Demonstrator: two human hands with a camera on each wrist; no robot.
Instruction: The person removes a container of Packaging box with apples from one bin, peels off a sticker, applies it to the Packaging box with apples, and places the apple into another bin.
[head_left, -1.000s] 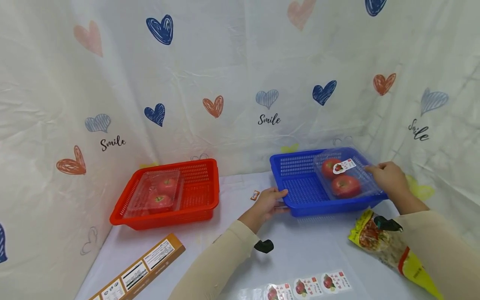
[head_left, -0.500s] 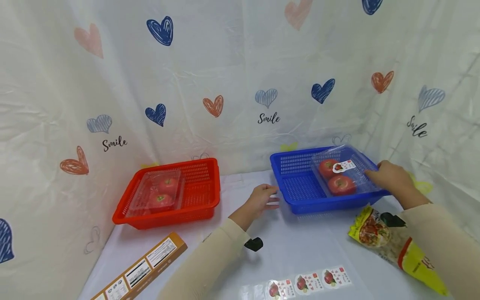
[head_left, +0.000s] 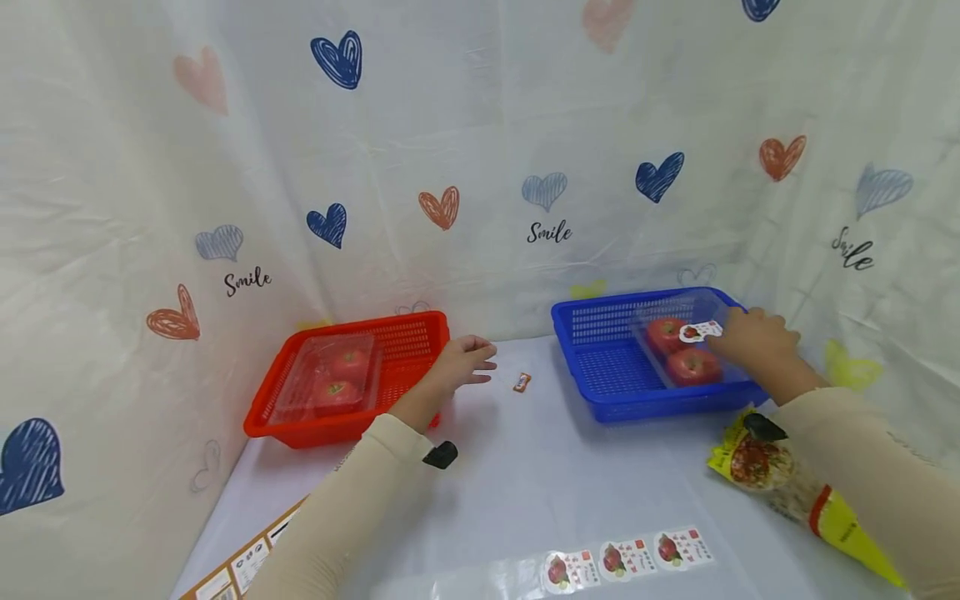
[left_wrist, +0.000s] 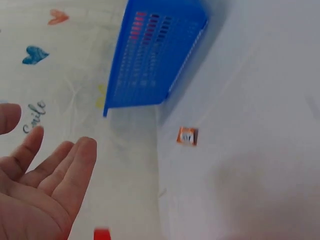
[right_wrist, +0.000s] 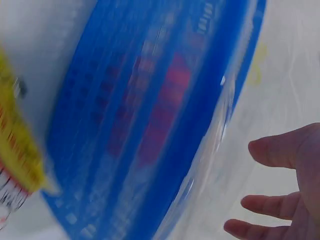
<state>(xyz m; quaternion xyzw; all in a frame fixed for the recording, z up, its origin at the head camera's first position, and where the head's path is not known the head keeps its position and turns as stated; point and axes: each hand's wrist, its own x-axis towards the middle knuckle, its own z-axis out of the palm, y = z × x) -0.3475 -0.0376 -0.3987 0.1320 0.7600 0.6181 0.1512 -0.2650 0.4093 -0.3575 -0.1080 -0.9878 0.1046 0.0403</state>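
A blue basket [head_left: 600, 304] stands at the right back and holds a clear box [head_left: 678, 350] with two red fruits and a label sticker [head_left: 701, 332]. My right hand [head_left: 752, 337] rests on the box's right side with its fingers spread, as the right wrist view shows [right_wrist: 285, 185]. A red basket [head_left: 420, 321] at the left holds another clear box [head_left: 330, 379] of red fruits. My left hand [head_left: 463, 358] hovers open beside the red basket's right corner, holding nothing; its straight fingers [left_wrist: 45, 175] show in the left wrist view.
A small orange packet [head_left: 522, 382] lies on the white table between the baskets. A yellow snack bag [head_left: 780, 475] lies under my right forearm. A strip of fruit stickers [head_left: 622, 558] and a brown carton [head_left: 232, 567] sit near the front edge. Heart-printed cloth walls surround the table.
My left hand let go of the blue basket's front left corner and moved left to the red basket. My right hand stayed at the clear box.
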